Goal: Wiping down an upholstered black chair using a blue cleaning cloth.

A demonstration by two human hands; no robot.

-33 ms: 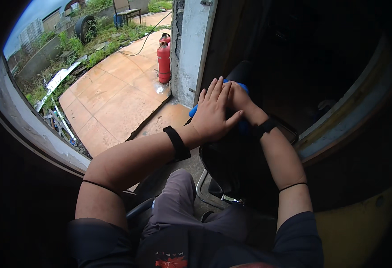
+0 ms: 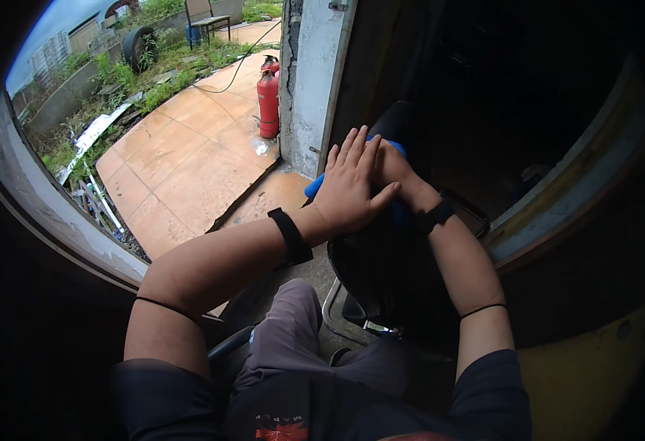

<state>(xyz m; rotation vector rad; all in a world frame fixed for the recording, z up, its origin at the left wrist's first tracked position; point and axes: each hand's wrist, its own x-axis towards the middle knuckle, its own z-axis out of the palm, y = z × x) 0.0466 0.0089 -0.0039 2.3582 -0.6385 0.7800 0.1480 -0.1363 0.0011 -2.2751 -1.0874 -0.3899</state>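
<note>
Your left hand (image 2: pixel 347 192) overlaps your right hand (image 2: pixel 394 170), together; the blue object (image 2: pixel 313 187) lies beneath, apparently slanting near-left to far-right; you can't tell whether either grips.

Head fisheye, left of pair, faces down above lap (image 2: pixel 289 316); left hand (image 2: pixel 348 189), right hand (image 2: pixel 396 165) near; tiles (image 2: pixel 183 165) farther.
</note>
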